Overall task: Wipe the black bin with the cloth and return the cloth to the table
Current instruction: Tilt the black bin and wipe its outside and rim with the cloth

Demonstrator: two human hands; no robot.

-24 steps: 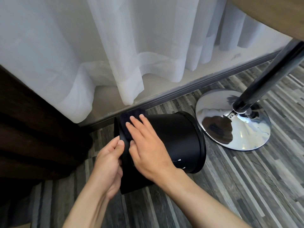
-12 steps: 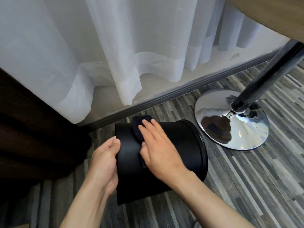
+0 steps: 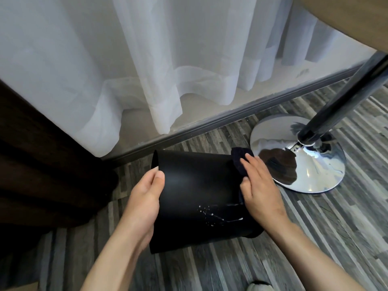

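Note:
The black bin (image 3: 195, 192) lies on its side on the striped wood floor, its bottom end toward the left. White specks and streaks mark its lower right side. My left hand (image 3: 144, 198) grips the bin's left end, thumb on its wall. My right hand (image 3: 260, 190) presses a dark cloth (image 3: 239, 162) flat against the bin's right end near the rim. Most of the cloth is hidden under my fingers.
A table's chrome round base (image 3: 310, 171) and dark post (image 3: 344, 99) stand just right of the bin, with the wooden tabletop (image 3: 357, 19) at the upper right. White sheer curtains (image 3: 147, 59) hang behind. Dark drapery (image 3: 42, 160) fills the left.
My right hand has slid the cloth along the bin from its left end to its right end. The bin has turned, showing white streaks. My left hand stays on the left end.

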